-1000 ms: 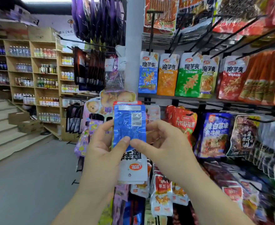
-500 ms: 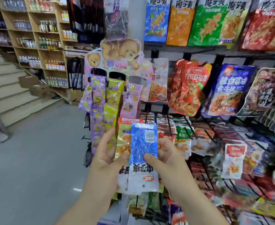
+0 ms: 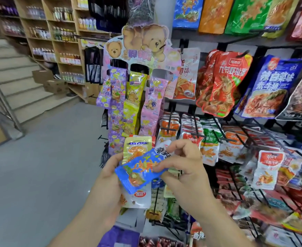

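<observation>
I hold a small stack of snack packets in front of a shop rack. A blue packet (image 3: 141, 169) lies tilted across the front, its printed side toward me. Behind it stands a yellow packet (image 3: 137, 146), and a white packet end (image 3: 139, 197) hangs below. My left hand (image 3: 109, 179) grips the stack from the left side. My right hand (image 3: 184, 168) pinches the right end of the blue packet between thumb and fingers.
A wire rack (image 3: 235, 139) full of hanging snack packets fills the right side. A bear-topped candy display (image 3: 139, 50) hangs straight ahead. Wooden shelves of bottles (image 3: 57, 41) stand at the back left, beside steps (image 3: 18, 82) and grey floor (image 3: 39, 157).
The blue packet has turned from upright with its back showing to tilted with its printed front toward me. My view has dropped further down the rack.
</observation>
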Motion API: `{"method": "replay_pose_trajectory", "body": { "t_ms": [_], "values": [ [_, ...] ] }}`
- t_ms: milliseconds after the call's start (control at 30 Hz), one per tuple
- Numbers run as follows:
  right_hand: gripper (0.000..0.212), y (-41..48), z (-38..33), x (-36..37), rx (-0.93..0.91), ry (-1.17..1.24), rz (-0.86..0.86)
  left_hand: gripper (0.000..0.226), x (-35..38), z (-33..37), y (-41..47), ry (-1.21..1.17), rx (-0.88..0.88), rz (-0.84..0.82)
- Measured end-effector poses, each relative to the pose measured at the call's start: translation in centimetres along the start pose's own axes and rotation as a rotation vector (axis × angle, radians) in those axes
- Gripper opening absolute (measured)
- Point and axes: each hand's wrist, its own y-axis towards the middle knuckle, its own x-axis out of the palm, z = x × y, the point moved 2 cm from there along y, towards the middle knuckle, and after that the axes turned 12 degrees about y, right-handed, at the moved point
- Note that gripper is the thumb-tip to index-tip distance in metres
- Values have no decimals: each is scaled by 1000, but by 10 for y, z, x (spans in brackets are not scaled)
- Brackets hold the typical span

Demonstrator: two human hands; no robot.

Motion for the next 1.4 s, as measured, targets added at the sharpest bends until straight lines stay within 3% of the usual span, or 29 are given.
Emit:
{"method": "replay_pose_trajectory", "body": {
  "t_ms": [100, 200, 267, 400, 467, 533, 600, 667, 733, 800, 867, 1067, 1167, 1400],
  "values": [
    [30, -1, 5, 4, -3, 1, -31, 39, -5, 7, -1, -65, 17, -57],
    [42, 1, 6, -1, 57, 60, -93, 52, -10, 12, -2, -155, 9, -142],
    [49, 4, 4, -5, 78, 90, -154, 43, -10, 16, -5, -183, 10, -173],
    [53, 7, 2, -1, 92, 95, -203, 41, -2, 19, -10, 38, 110, -117],
    [59, 10, -3, -1, 104, 130, -137, 38, 3, 24, -8, 66, 147, -92],
    [62, 16, -8, -4, 180, 314, -5, 40, 6, 31, -4, 80, 174, -73],
    [48, 26, -15, -9, 306, 583, 169, 42, 13, 44, -1, 109, 235, -86],
    [28, 37, -24, -13, 385, 692, 246, 43, 24, 59, 2, 121, 303, -116],
    [11, 54, -33, -21, 351, 576, 237, 47, 33, 77, 7, 102, 367, -157],
    [28, 74, -46, -32, 227, 369, 226, 56, 43, 98, 13, 105, 420, -177],
    [36, 95, -63, -47, 105, 328, 230, 61, 52, 121, 19, 74, 447, -196],
    [4, 155, -114, -94, 4, 378, 207, 64, 74, 192, 37, 117, 653, -104],
    [9, 184, -136, -116, -62, 290, 239, 51, 80, 217, 51, 130, 751, -45],
    [28, 269, -176, -133, -111, 97, 366, 31, 79, 246, 68, 126, 762, 65]
  ]
}}
